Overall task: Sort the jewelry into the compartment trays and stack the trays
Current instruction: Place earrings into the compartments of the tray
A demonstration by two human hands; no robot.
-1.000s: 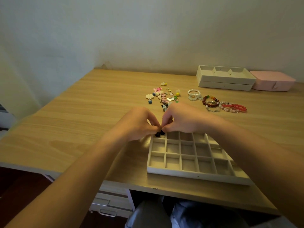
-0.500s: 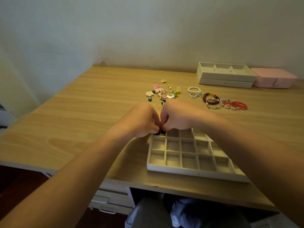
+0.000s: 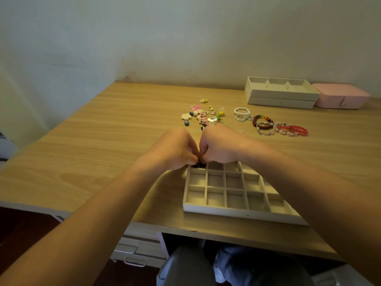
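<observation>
Nearest, at the bottom edge: the person's lap in grey cloth (image 3: 185,265). Left of it, a white drawer unit with metal handles (image 3: 136,252) sits under the light wood-grain tabletop (image 3: 92,153). Both bare forearms reach forward over the near edge.

On the tabletop, close to that edge and right of centre, lies a shallow white compartment tray (image 3: 237,212) divided into a grid of small square cells. The right forearm crosses over its right side.

Over the tray's far-left corner cell the left hand (image 3: 175,149) and right hand (image 3: 220,145) meet, backs up, touching each other. The fingers (image 3: 193,159) of both are curled in, tips pressed together. They pinch a small dark jewelry piece (image 3: 199,165) between them, at or just above that corner cell. Too small to tell what kind of piece it is.

Beyond the hands: a loose scatter of small earrings and charms (image 3: 203,116) in pink, white, yellow and blue. To its right come a white pearl bracelet (image 3: 241,113), a dark red bead bracelet (image 3: 262,122) and a bright red bead bracelet (image 3: 293,130). The last two lie tangled with clear-bead strands.

Farthest, against the pale wall (image 3: 185,38): a stack of two white trays (image 3: 280,96), the top one with larger compartments. Just beside it on the right, a pink lidded box (image 3: 340,96).
</observation>
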